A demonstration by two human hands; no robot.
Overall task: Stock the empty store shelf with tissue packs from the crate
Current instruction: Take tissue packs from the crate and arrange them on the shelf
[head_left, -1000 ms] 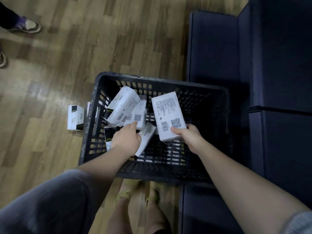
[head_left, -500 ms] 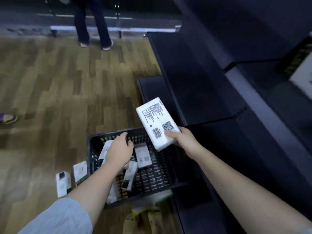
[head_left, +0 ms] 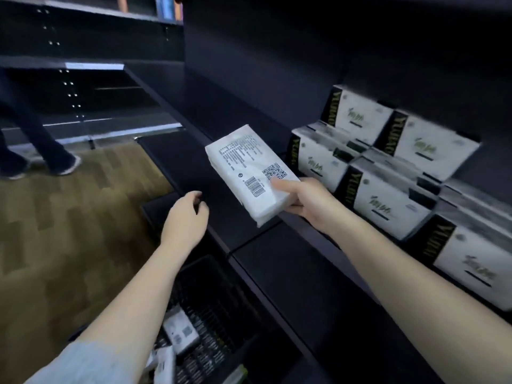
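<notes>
Placing step: right hand is gripping tissue pack near shelf; left hand is hanging loose, empty. Next: setting it left of stocked packs.

We see a dim scene: the dark shelf unit swallows detail, while the wooden floor and a metal shelf edge catch soft glare. Stacked packs at right smear with motion blur, and lines bow toward the edges

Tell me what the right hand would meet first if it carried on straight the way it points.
Probably the bare shelf left of the stacked packs: the right hand aims its tissue pack up-left. Depth is unclear.
</notes>
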